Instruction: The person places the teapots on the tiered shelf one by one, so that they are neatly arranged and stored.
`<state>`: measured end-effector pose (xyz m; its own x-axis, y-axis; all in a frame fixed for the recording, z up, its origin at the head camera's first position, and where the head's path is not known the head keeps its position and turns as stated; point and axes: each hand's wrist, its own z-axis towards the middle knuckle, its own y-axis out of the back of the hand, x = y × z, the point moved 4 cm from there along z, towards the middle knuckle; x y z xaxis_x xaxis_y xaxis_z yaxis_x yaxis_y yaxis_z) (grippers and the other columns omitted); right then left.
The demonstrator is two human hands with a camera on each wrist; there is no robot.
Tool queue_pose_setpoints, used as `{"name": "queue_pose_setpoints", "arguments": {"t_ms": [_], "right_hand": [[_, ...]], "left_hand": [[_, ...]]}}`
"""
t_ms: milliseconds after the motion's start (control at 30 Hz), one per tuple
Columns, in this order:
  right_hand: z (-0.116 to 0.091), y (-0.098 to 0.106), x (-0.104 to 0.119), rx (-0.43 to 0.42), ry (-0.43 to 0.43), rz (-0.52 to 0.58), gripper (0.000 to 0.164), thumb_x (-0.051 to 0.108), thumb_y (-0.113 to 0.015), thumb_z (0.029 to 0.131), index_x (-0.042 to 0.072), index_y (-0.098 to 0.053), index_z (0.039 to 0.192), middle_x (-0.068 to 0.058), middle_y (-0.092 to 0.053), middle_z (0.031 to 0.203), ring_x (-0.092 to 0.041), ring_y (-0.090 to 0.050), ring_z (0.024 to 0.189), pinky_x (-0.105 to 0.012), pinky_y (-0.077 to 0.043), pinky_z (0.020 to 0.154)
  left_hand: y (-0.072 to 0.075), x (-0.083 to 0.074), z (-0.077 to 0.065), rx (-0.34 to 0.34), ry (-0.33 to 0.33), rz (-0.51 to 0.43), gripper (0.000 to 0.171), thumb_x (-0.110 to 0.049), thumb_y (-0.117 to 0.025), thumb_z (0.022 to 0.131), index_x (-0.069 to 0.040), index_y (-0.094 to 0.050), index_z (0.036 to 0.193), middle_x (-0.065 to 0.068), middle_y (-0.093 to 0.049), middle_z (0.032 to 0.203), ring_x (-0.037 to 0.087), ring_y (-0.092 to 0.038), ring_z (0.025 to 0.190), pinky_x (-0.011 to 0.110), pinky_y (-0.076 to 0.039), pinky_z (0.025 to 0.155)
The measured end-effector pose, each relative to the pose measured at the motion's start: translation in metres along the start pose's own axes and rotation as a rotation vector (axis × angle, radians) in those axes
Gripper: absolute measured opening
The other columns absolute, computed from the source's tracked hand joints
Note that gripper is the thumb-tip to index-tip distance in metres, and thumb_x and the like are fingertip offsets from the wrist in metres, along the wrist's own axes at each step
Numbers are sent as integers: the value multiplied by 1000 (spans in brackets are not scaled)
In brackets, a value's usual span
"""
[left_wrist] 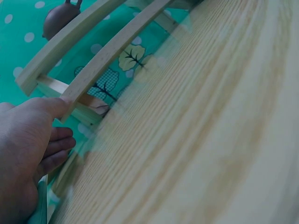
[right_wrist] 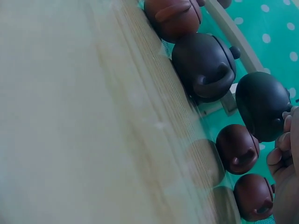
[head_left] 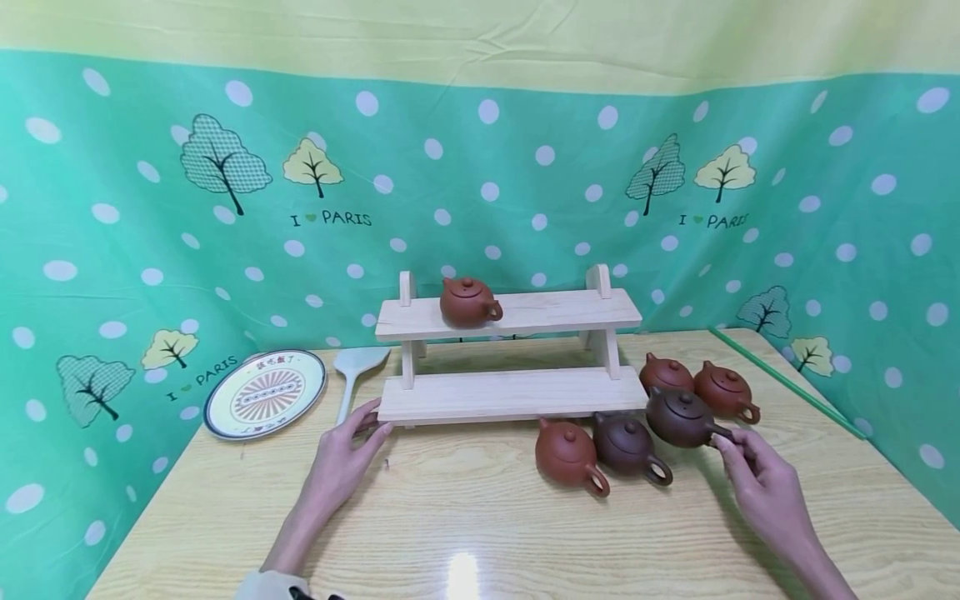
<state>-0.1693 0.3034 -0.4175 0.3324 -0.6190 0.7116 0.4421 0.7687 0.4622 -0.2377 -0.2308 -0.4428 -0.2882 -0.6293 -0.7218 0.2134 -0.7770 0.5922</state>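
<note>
My right hand (head_left: 768, 487) pinches the handle of a dark brown teapot (head_left: 681, 418). In the right wrist view that dark teapot (right_wrist: 262, 106) hangs above the tabletop, overlapping two reddish teapots behind it. My left hand (head_left: 347, 458) is at the left end of the lower board of a two-tier wooden shelf (head_left: 510, 393). Seen from the left wrist, the thumb and finger of the left hand (left_wrist: 28, 149) grip that board's end, the other fingers loosely bent below. One reddish-brown teapot (head_left: 467, 303) sits on the upper board, toward its left.
Before the shelf stand a reddish teapot (head_left: 567, 454) and another dark teapot (head_left: 628, 446). Two more reddish teapots (head_left: 723, 390) are right of the shelf. A patterned plate (head_left: 225, 404) and a white spatula (head_left: 358, 360) lie left. A green stick (head_left: 787, 383) lies along the right edge.
</note>
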Motion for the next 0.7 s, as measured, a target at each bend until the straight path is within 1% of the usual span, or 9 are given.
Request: {"name": "queue_pose_setpoints", "arguments": {"t_ms": [133,333,567,700], "right_hand": [[2,-1,3,-2,-1,0,16,8,-59,107,-4,-61,97,2,-50,65,-9,-41,52,-30,-33,44],[8,-4,8,3,6,18,9,3,-60,105,-2,-62,98,1,-50,65,-9,-42,52,-31,-33,43],[15,-10,13,17,17,27,15,9,-59,107,-3,-61,98,0,-50,67,-10,-43,53,-30,-34,44],[19,-14,17,17,29,56,8,3,-59,105,0,-62,99,0,-50,67,-10,-44,53,-29,-34,44]], "left_hand": [[0,1,1,-3,-6,2,52,-29,-72,100,-2,-59,143,21,-72,120,39,-69,112,57,-52,100],[0,2,1,-5,-9,-3,52,-28,-73,100,-2,-59,142,21,-72,118,38,-69,111,56,-53,99],[-1,1,1,-1,2,-10,52,-28,-73,100,-1,-58,143,21,-72,120,38,-68,113,54,-55,98],[-1,0,0,-2,1,-11,52,-27,-73,100,-1,-59,143,22,-72,120,38,-68,113,54,-55,97]]}}
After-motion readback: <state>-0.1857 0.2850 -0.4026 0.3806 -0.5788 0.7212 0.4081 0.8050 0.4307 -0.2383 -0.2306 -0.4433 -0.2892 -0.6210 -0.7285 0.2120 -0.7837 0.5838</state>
